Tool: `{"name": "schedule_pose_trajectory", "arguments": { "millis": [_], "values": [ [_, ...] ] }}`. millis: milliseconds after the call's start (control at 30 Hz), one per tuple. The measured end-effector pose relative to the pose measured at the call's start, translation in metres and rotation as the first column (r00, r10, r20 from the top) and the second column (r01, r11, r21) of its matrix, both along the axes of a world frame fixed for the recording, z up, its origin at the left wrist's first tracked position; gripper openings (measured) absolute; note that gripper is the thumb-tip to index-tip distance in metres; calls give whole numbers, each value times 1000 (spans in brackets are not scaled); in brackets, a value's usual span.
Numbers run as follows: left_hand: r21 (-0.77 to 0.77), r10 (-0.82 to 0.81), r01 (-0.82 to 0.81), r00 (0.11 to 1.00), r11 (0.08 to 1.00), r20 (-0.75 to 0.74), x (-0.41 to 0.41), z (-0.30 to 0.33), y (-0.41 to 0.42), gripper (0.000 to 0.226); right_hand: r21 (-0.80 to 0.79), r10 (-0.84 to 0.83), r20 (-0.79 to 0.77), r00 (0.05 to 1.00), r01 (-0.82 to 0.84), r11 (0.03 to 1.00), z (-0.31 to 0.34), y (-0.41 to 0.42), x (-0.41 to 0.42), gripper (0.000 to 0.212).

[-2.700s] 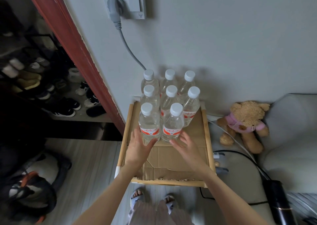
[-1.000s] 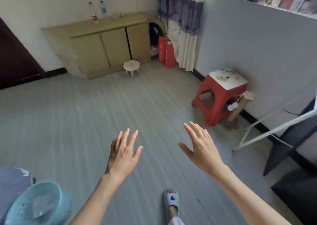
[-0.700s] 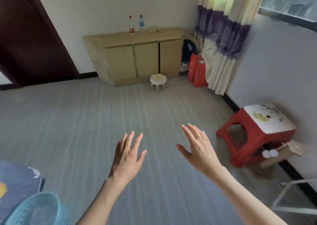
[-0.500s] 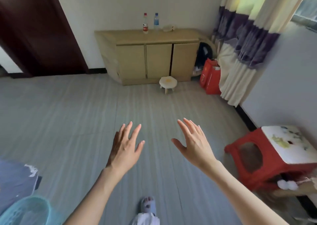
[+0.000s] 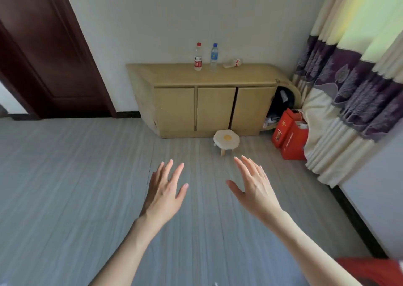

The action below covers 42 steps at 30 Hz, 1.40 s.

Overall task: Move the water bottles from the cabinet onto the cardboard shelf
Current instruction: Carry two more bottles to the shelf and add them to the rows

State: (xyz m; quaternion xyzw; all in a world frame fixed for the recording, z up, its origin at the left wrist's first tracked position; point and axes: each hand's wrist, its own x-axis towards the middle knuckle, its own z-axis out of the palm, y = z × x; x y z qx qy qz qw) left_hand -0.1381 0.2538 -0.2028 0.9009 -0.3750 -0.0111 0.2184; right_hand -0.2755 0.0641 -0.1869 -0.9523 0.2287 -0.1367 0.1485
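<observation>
A light wooden cabinet (image 5: 216,109) stands against the far wall. On its top stand two upright water bottles: one with a red cap and red label (image 5: 198,57), one with a blue cap and blue label (image 5: 214,57). A third bottle (image 5: 232,63) lies on its side to their right. My left hand (image 5: 164,193) and my right hand (image 5: 255,187) are raised in front of me over the floor, fingers spread, holding nothing, well short of the cabinet. The cardboard shelf is out of view.
A small white stool (image 5: 226,139) with a yellow centre stands on the floor in front of the cabinet. Red boxes (image 5: 289,139) and a curtain (image 5: 349,93) are at the right. A dark brown door (image 5: 43,52) is at the left. Grey plank floor lies between.
The view turned away from the cardboard shelf with its bottles and swung across the room; the cabinet has come to the centre and closer. Both hands stay raised and empty.
</observation>
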Motion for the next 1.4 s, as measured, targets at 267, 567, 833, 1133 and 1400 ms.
{"name": "schedule_pose_trajectory", "arguments": {
  "millis": [267,567,833,1133,1400],
  "values": [
    [66,33,-29,997,997,-65,140,-30,-116,63,17,42,-63,997,-41,999,-22,-129,150,68],
    [-4,98,-98,995,995,-26,315,4,-256,70,24,74,-46,996,-73,997,9,-285,338,76],
    [77,100,-90,985,993,-143,439,-26,-342,67,91,74,-93,993,-65,994,-20,-372,466,76],
    [86,23,-10,987,996,-161,657,-29,-467,53,136,-22,-130,991,40,990,-15,-485,652,62],
    [103,-121,140,977,985,-175,751,-38,-565,59,244,-139,-162,977,176,954,-31,-565,731,60]
  ]
}}
